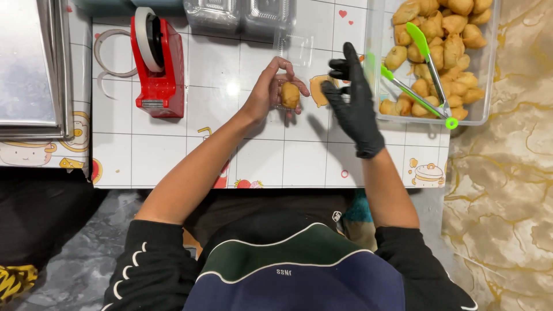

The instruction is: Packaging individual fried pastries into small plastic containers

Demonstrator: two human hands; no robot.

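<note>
Left hand (271, 89): bare, fingers curled around 1 golden fried pastry (290, 95), apparently inside a small clear plastic container (296, 52) resting on the table (173, 155).
Right hand (352, 101): black-gloved, fingers spread apart, holding nothing, just beside the pastry; glove probably for touching food.
Clear tub (487, 86): right of hands, heaped with the same pastries, within easy reach.
Green tongs (429, 69): lying on the heap.
Red tape dispenser (156, 63): upright, left of hands.
Empty clear containers (239, 14): at the far edge.

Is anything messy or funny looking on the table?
Only small things. A loose curl of tape lies on the table beside the red tape dispenser. One hand wears a black glove while the other hand, holding a golden pastry, is bare. Nothing looks spilled or broken.
</note>
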